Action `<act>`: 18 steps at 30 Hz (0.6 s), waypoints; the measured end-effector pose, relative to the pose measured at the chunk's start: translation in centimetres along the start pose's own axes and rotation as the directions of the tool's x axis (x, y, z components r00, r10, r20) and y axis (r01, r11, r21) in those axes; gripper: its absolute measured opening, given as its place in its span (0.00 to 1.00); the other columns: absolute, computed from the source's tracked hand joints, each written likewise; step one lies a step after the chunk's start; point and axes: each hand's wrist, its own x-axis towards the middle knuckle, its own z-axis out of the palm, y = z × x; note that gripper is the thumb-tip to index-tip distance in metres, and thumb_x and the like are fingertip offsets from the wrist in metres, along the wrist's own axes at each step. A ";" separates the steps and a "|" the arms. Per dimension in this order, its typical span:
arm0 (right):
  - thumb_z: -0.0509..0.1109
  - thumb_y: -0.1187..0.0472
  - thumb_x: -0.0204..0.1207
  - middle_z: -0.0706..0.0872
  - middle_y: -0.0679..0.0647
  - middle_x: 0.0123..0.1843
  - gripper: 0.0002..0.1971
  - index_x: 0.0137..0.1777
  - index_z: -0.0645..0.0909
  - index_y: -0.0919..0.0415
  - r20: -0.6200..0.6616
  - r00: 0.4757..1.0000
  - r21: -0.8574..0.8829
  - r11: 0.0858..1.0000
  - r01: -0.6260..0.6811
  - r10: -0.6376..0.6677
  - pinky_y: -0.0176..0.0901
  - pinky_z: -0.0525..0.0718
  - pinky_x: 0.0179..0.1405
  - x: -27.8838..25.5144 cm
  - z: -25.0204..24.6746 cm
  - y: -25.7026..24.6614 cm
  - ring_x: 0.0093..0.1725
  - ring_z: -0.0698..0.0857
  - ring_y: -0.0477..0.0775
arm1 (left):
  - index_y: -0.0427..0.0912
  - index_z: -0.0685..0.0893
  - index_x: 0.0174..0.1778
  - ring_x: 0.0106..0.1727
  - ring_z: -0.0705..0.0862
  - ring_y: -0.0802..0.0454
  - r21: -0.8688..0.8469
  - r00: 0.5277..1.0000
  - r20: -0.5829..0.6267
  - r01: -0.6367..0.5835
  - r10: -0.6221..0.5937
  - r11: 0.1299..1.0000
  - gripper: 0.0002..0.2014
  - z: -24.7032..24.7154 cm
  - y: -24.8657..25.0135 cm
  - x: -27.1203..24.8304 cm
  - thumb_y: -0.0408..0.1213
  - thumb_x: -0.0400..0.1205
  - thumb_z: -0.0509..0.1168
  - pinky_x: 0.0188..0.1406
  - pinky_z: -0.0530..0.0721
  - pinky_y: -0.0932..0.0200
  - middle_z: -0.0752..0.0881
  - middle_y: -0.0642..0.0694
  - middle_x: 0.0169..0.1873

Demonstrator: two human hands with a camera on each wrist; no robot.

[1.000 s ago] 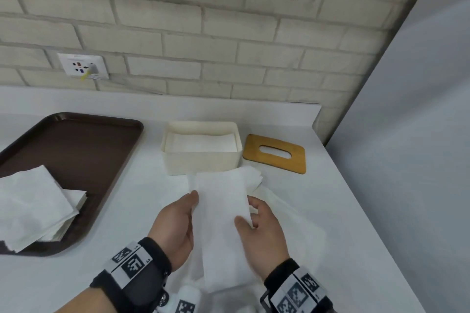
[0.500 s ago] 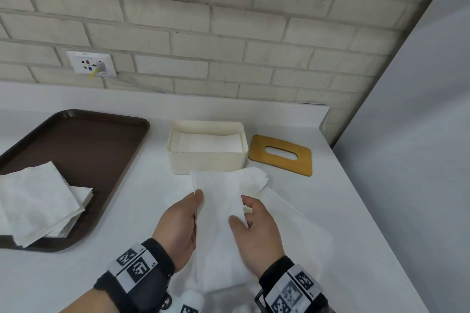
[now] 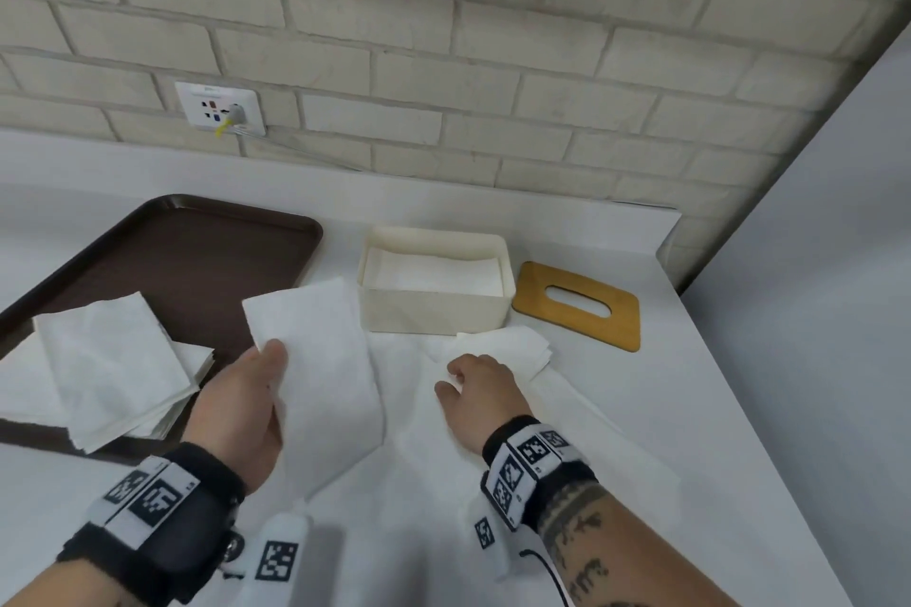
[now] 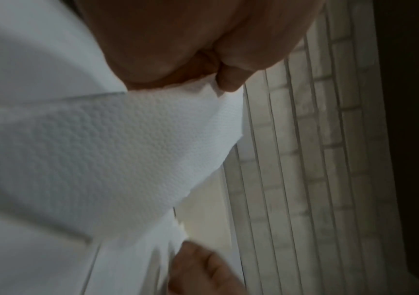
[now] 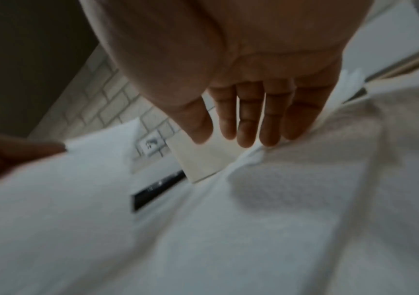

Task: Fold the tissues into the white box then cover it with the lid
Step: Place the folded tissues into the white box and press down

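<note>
A stack of tissues (image 3: 118,370) is lying on the brown tray (image 3: 197,256) at the left. The left hand (image 3: 241,409) is lifting a folded tissue (image 3: 320,375) off the surface (image 3: 690,409), its grip pinched on the edge. The right hand (image 3: 480,397) is hovering palm-down, fingers (image 5: 246,127) loosely extended and holding nothing, above a spread tissue. Beyond sit the white box (image 3: 434,311) and the wooden lid (image 3: 577,306).

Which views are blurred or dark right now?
Head view: evenly lit, sharp; wide-angle bends the brick wall. Left wrist: dim, soft, though the folded tissue held by the left hand shows its embossing. Right wrist: darkest, motion-smeared around the right hand.
</note>
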 end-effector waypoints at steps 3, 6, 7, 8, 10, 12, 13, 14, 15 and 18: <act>0.61 0.45 0.84 0.77 0.54 0.68 0.21 0.72 0.75 0.55 0.068 0.998 -0.299 0.954 0.026 -0.006 0.54 0.77 0.67 2.1 0.8 -1.2 0.70 0.73 0.58 | 0.41 0.85 0.59 0.57 0.90 0.45 -0.061 0.997 -0.075 -0.040 0.036 0.997 0.10 -1.8 1.6 0.4 0.38 0.92 0.58 0.52 0.84 0.47 0.93 0.45 0.54; 0.64 0.45 0.82 0.80 0.54 0.66 0.21 0.70 0.74 0.55 0.101 0.995 -0.374 0.927 0.032 0.006 0.53 0.77 0.65 3.2 1.7 -2.2 0.68 0.76 0.58 | 0.40 0.85 0.62 0.59 0.90 0.43 -0.066 0.994 -0.103 -0.051 0.044 0.997 0.11 -3.0 1.9 0.6 0.39 0.92 0.59 0.54 0.84 0.46 0.92 0.43 0.58; 0.66 0.47 0.82 0.81 0.54 0.65 0.20 0.70 0.74 0.55 0.096 0.995 -0.358 0.934 0.005 0.031 0.53 0.78 0.65 3.5 2.0 -2.4 0.67 0.77 0.58 | 0.40 0.84 0.65 0.61 0.89 0.42 -0.065 0.994 -0.098 -0.047 0.040 0.997 0.12 -3.2 1.8 0.6 0.40 0.92 0.59 0.56 0.84 0.45 0.92 0.43 0.58; 0.67 0.50 0.82 0.82 0.55 0.65 0.19 0.69 0.73 0.55 0.091 0.993 -0.327 0.944 -0.036 0.070 0.53 0.79 0.65 3.7 2.3 -2.5 0.66 0.79 0.59 | 0.40 0.84 0.66 0.62 0.89 0.41 -0.066 0.995 -0.091 -0.041 0.035 0.997 0.13 -3.3 1.7 0.7 0.40 0.92 0.58 0.57 0.84 0.44 0.93 0.43 0.58; 0.68 0.52 0.80 0.82 0.56 0.64 0.19 0.67 0.72 0.57 0.092 0.987 -0.272 0.957 -0.100 0.129 0.53 0.81 0.64 4.1 2.6 -2.6 0.65 0.81 0.60 | 0.40 0.85 0.66 0.61 0.90 0.41 -0.067 0.997 -0.076 -0.032 0.027 0.997 0.14 -3.3 1.4 0.5 0.39 0.93 0.58 0.57 0.84 0.45 0.94 0.44 0.55; 0.69 0.54 0.79 0.80 0.57 0.66 0.19 0.66 0.72 0.58 0.101 0.984 -0.273 0.956 -0.111 0.143 0.53 0.82 0.64 4.5 2.8 -2.8 0.65 0.81 0.61 | 0.40 0.85 0.65 0.59 0.90 0.42 -0.062 0.998 -0.053 -0.021 0.018 0.998 0.13 -3.1 1.1 0.3 0.38 0.93 0.56 0.55 0.84 0.46 0.94 0.44 0.53; 0.69 0.54 0.79 0.79 0.57 0.67 0.19 0.67 0.73 0.58 0.113 0.983 -0.275 0.955 -0.109 0.145 0.52 0.82 0.64 4.6 2.8 -2.8 0.65 0.81 0.61 | 0.39 0.84 0.66 0.59 0.90 0.42 -0.057 0.999 -0.043 -0.018 0.015 0.998 0.14 -3.0 1.0 0.2 0.38 0.93 0.56 0.54 0.85 0.46 0.94 0.43 0.54; 0.69 0.55 0.78 0.78 0.58 0.67 0.19 0.67 0.74 0.58 0.123 0.982 -0.276 0.955 -0.106 0.144 0.51 0.83 0.63 4.6 2.7 -2.8 0.65 0.81 0.61 | 0.39 0.84 0.67 0.60 0.90 0.41 -0.047 0.999 -0.033 -0.016 0.015 0.999 0.14 -2.9 0.8 0.3 0.38 0.93 0.56 0.56 0.85 0.45 0.93 0.41 0.56; 0.68 0.56 0.78 0.78 0.58 0.68 0.18 0.67 0.76 0.59 0.130 0.981 -0.278 0.955 -0.102 0.143 0.50 0.83 0.62 4.7 2.7 -2.9 0.65 0.82 0.62 | 0.39 0.84 0.67 0.61 0.89 0.40 -0.040 1.000 -0.022 -0.015 0.014 0.999 0.15 -2.8 0.6 0.3 0.39 0.93 0.55 0.58 0.85 0.43 0.93 0.40 0.58; 0.66 0.56 0.79 0.80 0.58 0.69 0.18 0.67 0.79 0.60 0.141 0.980 -0.259 0.961 -0.100 0.140 0.47 0.83 0.62 4.5 2.6 -3.0 0.65 0.82 0.61 | 0.42 0.85 0.65 0.63 0.89 0.39 -0.025 1.000 0.003 -0.010 0.010 1.000 0.15 -2.6 0.3 0.6 0.39 0.94 0.54 0.69 0.81 0.38 0.92 0.40 0.60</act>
